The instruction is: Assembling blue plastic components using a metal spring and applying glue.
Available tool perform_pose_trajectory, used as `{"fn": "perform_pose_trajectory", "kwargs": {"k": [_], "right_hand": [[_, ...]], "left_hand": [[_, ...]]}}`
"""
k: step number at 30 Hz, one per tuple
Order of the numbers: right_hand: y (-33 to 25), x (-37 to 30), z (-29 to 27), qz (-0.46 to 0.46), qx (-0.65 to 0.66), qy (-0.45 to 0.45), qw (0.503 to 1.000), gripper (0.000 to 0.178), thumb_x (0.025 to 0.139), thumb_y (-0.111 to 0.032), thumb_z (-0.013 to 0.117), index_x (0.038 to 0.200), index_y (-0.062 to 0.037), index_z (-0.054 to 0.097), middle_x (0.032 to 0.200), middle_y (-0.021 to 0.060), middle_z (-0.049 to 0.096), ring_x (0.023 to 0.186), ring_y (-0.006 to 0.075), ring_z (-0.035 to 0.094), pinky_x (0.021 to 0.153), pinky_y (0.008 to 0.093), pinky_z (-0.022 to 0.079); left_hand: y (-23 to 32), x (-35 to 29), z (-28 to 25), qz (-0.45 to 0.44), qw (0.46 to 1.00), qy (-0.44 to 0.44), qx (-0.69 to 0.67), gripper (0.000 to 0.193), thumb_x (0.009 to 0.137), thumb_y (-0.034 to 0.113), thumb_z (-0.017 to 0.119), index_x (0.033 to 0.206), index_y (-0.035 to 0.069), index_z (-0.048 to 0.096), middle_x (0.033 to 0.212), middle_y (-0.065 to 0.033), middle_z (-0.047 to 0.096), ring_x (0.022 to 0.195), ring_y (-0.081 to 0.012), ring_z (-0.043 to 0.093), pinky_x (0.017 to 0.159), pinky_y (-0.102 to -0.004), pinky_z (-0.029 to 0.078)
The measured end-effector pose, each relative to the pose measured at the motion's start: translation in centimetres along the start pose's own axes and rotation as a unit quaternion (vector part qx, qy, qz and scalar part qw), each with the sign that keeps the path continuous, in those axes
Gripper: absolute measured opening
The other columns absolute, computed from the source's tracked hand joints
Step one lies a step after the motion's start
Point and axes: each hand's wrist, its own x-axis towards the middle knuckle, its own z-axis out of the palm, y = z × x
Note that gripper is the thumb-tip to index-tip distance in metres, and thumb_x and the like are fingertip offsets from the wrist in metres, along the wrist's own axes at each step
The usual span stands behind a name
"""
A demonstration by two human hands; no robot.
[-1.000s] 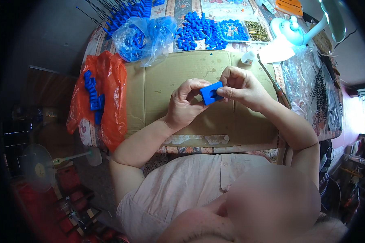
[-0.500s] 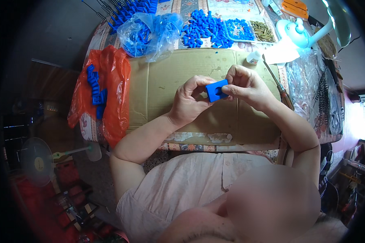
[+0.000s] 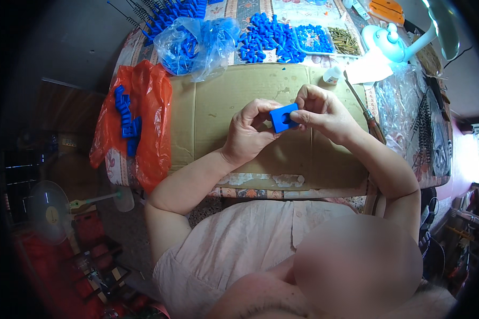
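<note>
Between my two hands, above the cardboard sheet, is a blue square plastic block with a round hole in its face. My left hand grips it from the left side, thumb below and fingers above. My right hand pinches its right edge, the thumb lying by the hole. Whether a small part sits between the right fingertips is hidden. Several similar blue blocks lie on an orange-red plastic bag to the left.
At the back are a clear bag of blue parts, a heap of blue cone-shaped pieces, and a tray of small blue pieces and brass-coloured pins. A small white bottle, screwdriver and lamp stand or lie right.
Almost nothing differs. Both hands keep their hold on the blue block, with at most a tiny shift of the right thumb.
</note>
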Motion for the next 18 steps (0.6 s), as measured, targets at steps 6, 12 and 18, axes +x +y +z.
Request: {"fn": "perform_pose_trajectory", "kwargs": {"k": [6,12,18], "right_hand": [[-0.1,0.1,0.0,0.02,0.007,-0.005,1.0,0.021,0.082,-0.009,0.066,0.084,-0.0079,0.045,0.076,-0.0002,0.053,0.066,0.0067,0.054,0.058,0.0202,0.044],[0.2,0.3,-0.7,0.021,-0.016,0.019,0.999,0.019,0.083,-0.009,0.065,0.083,-0.0061,0.046,0.073,0.0007,0.055,0.064,0.0069,0.054,0.055,0.0215,0.043],[-0.6,0.3,-1.3,0.01,-0.029,0.03,0.999,0.013,0.083,-0.009,0.065,0.086,-0.0041,0.053,0.075,0.0009,0.058,0.067,0.0063,0.055,0.058,0.0211,0.044]], "left_hand": [[-0.1,0.0,-0.1,-0.008,1.0,-0.001,-0.004,0.036,0.076,-0.013,0.061,0.104,0.006,0.049,0.109,-0.0065,0.052,0.105,-0.0198,0.055,0.091,-0.0345,0.047],[0.4,0.4,0.1,-0.056,0.998,-0.014,0.0,0.037,0.078,-0.011,0.06,0.108,0.006,0.046,0.11,-0.0071,0.052,0.105,-0.018,0.055,0.09,-0.0328,0.047],[2.6,0.8,0.6,-0.106,0.994,-0.028,-0.003,0.031,0.082,-0.002,0.061,0.108,0.003,0.046,0.101,-0.0056,0.056,0.095,-0.0112,0.056,0.084,-0.0262,0.046]]}}
